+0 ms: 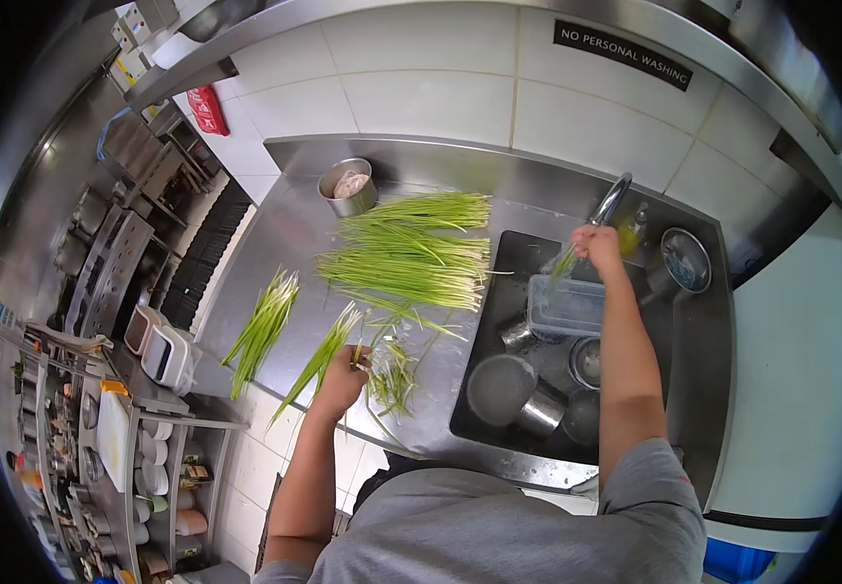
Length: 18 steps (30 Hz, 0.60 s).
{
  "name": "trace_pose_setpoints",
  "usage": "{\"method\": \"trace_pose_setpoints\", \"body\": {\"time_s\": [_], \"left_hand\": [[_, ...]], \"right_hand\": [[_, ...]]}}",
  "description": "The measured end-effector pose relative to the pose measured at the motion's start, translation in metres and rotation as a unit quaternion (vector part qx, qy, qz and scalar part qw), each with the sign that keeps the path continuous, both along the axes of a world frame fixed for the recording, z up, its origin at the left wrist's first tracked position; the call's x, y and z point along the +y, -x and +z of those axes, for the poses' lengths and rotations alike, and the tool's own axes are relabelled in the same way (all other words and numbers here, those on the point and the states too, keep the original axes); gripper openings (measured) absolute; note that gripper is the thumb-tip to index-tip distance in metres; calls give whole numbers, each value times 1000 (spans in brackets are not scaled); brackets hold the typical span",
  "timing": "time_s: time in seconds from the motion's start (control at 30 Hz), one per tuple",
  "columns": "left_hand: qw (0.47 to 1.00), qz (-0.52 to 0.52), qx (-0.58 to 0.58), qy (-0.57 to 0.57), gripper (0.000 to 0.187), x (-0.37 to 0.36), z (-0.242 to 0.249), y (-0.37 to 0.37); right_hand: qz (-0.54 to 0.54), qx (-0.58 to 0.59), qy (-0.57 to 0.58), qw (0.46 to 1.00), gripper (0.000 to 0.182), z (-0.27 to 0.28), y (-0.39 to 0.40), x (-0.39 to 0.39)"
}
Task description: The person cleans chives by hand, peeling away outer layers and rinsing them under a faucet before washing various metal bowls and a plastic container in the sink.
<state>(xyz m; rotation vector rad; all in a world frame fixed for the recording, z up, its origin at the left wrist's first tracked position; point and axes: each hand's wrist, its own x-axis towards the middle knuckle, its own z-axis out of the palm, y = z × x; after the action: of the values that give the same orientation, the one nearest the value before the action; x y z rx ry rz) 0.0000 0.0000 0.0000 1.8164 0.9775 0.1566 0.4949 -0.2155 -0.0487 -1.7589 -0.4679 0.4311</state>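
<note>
My right hand (597,245) is closed just below the faucet (614,198), holding a few thin green spring onions (565,264) that hang over the sink (479,389). My left hand (342,380) is low over the steel counter, its fingers pinched together; what they grip is too small to tell. Beside it lie a small bunch of spring onions (316,362) and a heap of green trimmings (393,378). A large pile of spring onions (411,255) spreads across the counter, white ends towards the sink. Another bunch (263,329) lies farther left.
In the sink are a clear plastic container (557,307) and several metal pots (503,387). A metal canister (348,188) stands at the counter's back. Behind the sink are a bottle of yellow liquid (631,234) and a round metal bowl (685,260). Shelves with dishes (153,457) stand at left.
</note>
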Motion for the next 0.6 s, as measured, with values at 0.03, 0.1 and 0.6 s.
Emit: {"method": "trace_pose_setpoints", "body": {"time_s": [0.03, 0.1, 0.6], "left_hand": [[1000, -2, -16, 9, 34, 2, -5, 1], [998, -5, -50, 49, 33, -9, -17, -9], [938, 24, -267, 219, 25, -7, 25, -23]], "right_hand": [[-18, 1, -23, 1000, 11, -2, 2, -1], [-42, -7, -34, 999, 9, 6, -4, -16], [118, -55, -24, 991, 13, 123, 161, 73]]}}
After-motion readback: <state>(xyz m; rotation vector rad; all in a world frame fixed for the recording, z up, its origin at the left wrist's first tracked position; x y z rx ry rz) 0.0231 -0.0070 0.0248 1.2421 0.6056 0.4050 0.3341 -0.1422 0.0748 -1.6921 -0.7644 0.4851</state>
